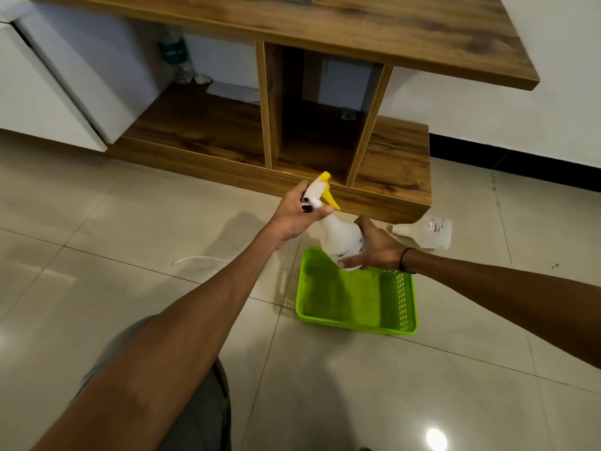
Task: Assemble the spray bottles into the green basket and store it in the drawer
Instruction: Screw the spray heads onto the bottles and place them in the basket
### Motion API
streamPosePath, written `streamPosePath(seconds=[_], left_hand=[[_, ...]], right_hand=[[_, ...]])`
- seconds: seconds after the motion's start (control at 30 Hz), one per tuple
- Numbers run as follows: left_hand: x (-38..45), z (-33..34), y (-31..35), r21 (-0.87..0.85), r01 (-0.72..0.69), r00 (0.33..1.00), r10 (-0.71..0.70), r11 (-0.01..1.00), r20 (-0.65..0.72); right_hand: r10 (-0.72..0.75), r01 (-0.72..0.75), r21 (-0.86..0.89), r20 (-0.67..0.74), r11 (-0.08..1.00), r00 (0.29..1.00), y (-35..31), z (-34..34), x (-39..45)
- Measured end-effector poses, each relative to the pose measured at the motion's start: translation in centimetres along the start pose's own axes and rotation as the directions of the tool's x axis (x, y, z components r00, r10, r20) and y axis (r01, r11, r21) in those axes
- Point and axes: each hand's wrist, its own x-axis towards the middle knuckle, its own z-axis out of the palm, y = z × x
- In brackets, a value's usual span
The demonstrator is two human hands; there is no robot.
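Observation:
A white spray bottle (340, 236) with a yellow nozzle and trigger is held tilted above the far left corner of the green basket (354, 317), which sits on the tiled floor with nothing inside. My left hand (297, 214) grips the spray head (320, 190) at the top. My right hand (377, 247) wraps the bottle's body from the right. A second white bottle (429, 232), without a spray head, lies on its side on the floor to the right, near the cabinet's corner.
A low wooden cabinet (383, 196) with open compartments stands just behind the basket; a clear water bottle (177, 56) stands in its left bay. A thin white tube (198, 259) lies on the floor to the left. My knee (182, 385) is at the bottom.

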Motion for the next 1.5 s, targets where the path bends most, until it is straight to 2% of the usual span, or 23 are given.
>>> streamPosePath(seconds=[0.1, 0.17, 0.3, 0.47, 0.6, 0.73, 0.87, 1.1, 1.23, 1.37, 1.5], left_hand=[[-0.4, 0.8, 0.5, 0.075, -0.073, 0.996, 0.069, 0.995, 0.057], [-0.4, 0.8, 0.3, 0.146, -0.112, 0.989, 0.096, 0.983, 0.113], [-1.2, 0.9, -0.8, 0.309, -0.164, 0.967, 0.091, 0.937, 0.238], [-2.0, 0.9, -3.0, 0.482, -0.184, 0.961, 0.054, 0.857, 0.27], [-2.6, 0.7, -3.8, 0.547, -0.162, 0.971, 0.035, 0.821, 0.235], [-3.0, 0.2, -3.6, 0.548, -0.153, 0.968, 0.012, 0.822, 0.251], [-3.4, -0.4, -2.9, 0.537, -0.146, 0.957, -0.019, 0.831, 0.291], [-3.3, -1.2, -2.6, 0.559, -0.104, 0.947, -0.09, 0.823, 0.309], [-2.6, -2.0, -2.5, 0.534, -0.059, 0.974, -0.068, 0.843, 0.215], [-1.0, -2.9, -0.6, 0.31, 0.003, 0.998, -0.021, 0.951, 0.054], [0.2, -1.7, 0.8, 0.29, -0.043, 0.998, 0.027, 0.956, 0.058]], right_hand=[[-0.057, 0.018, -0.315, -0.112, 0.949, 0.992, -0.1, 1.8, -0.2], [-0.079, 0.025, -0.383, -0.126, 0.923, 0.989, -0.1, 2.9, -0.2], [-0.118, 0.081, -0.356, -0.085, 0.931, 0.989, 0.0, 4.6, 0.4], [0.023, -0.052, -0.218, -0.133, 0.975, 0.991, 1.6, 6.7, 0.8], [0.128, -0.134, -0.071, -0.073, 0.988, 0.989, 2.2, 7.2, 1.1], [0.122, -0.128, -0.049, -0.103, 0.991, 0.987, 2.2, 6.8, 1.0], [-0.02, -0.037, -0.242, -0.23, 0.97, 0.973, 2.4, 5.6, 1.0], [-0.074, -0.002, -0.245, -0.3, 0.97, 0.951, 2.4, 4.2, 1.7], [-0.094, 0.005, -0.236, -0.365, 0.972, 0.926, 2.8, 3.0, 1.8], [-0.106, -0.016, -0.257, -0.455, 0.966, 0.884, 3.6, 0.7, 1.7], [-0.082, -0.117, -0.371, -0.48, 0.921, 0.874, 4.6, -1.9, 1.8]])
